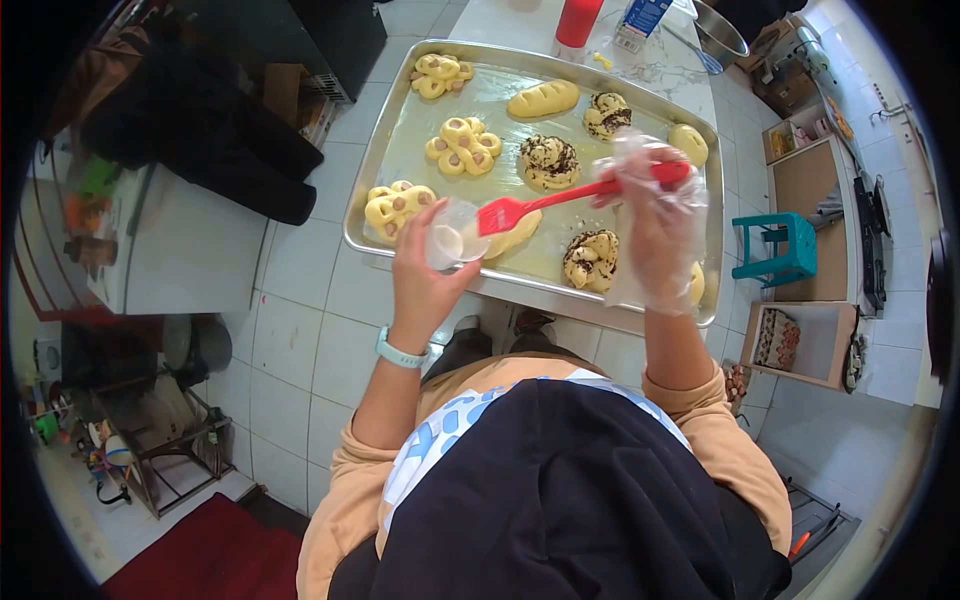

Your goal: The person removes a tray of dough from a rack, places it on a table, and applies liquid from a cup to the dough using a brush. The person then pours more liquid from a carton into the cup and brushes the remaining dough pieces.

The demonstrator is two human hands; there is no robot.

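Observation:
My left hand [425, 275] is wrapped round a small clear plastic cup [447, 243] with a little pale liquid at the bottom. In a clear plastic glove, my right hand [655, 225] grips a red silicone pastry brush [540, 203], its bristle end at the cup's rim. Both hands are above a large metal baking tray [400, 110] of shaped dough. On it lie flower-shaped buns with sausage pieces [463, 147], twisted buns with dark sprinkles [549, 162] and smooth slashed loaves [543, 98]. One loaf is partly hidden behind the cup and brush.
Past the tray, a red bottle [577, 22] and a blue-and-white carton [640, 22] stand on the marble table [690, 85]. A whisk [700, 55] and a metal bowl [722, 35] are nearby. To the right are a teal stool [778, 248] and egg trays [777, 338] on a shelf.

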